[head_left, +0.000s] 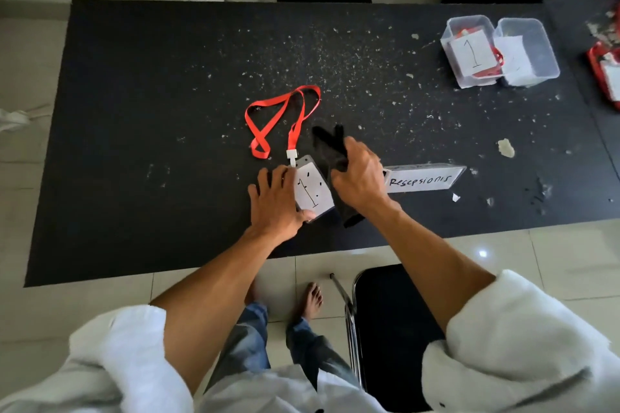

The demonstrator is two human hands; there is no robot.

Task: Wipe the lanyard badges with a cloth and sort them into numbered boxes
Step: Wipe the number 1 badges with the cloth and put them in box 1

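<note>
- My left hand (275, 201) lies spread and flat, fingers along the left edge of the badge (312, 191) and thumb on its lower corner, pinning it to the table (134, 144).
- The badge sits face up near the front edge, a handwritten "1" and a few dark marks showing on its card. Its red lanyard (281, 117) trails away in loose loops behind it.
- My right hand (360, 178) is curled round the black cloth (330, 147), bunched in my fist just beside the badge's right edge, with the loose ends sticking out above and below.
- I judge this to be the wiping step — cloth poised at the badge, not yet on its face.
- Next I should draw the cloth across the plastic while the left hand holds it from sliding.
- After that it belongs in the box marked 1 (449, 54), well apart at the far right, next to the second box (543, 43) — a long reach past the name sign (422, 179).
</note>
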